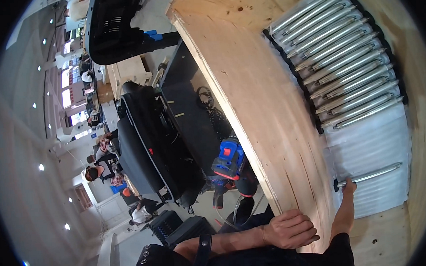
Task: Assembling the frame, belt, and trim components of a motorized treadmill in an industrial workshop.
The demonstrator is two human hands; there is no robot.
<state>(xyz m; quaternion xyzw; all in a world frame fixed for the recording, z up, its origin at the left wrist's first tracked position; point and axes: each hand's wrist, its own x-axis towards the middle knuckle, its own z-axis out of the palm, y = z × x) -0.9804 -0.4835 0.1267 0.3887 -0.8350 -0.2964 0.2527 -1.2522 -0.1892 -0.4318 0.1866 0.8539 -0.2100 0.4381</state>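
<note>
My right hand (pixel 349 186) reaches down into a wooden crate (pixel 265 105) and closes round one end of a slim silver metal rod (pixel 376 172) with a black end piece. The rod lies on white foam wrap (pixel 369 143), apart from the others. Farther up in the crate, several similar silver rods (pixel 345 66) lie side by side in a row, their ends set in black notched holders (pixel 383 44). Closed over the rim of the crate's near wall is my left hand (pixel 291 229), its fingers curled and its forearm coming from the left.
Outside the crate, a blue and black cordless power tool (pixel 229 159) sits beside a dark surface (pixel 186 100) with coiled cable. Black padded equipment (pixel 145 142) stands left of it. Several people (pixel 100 171) are in the hall beyond, and dark bins (pixel 180 230) stand lower left.
</note>
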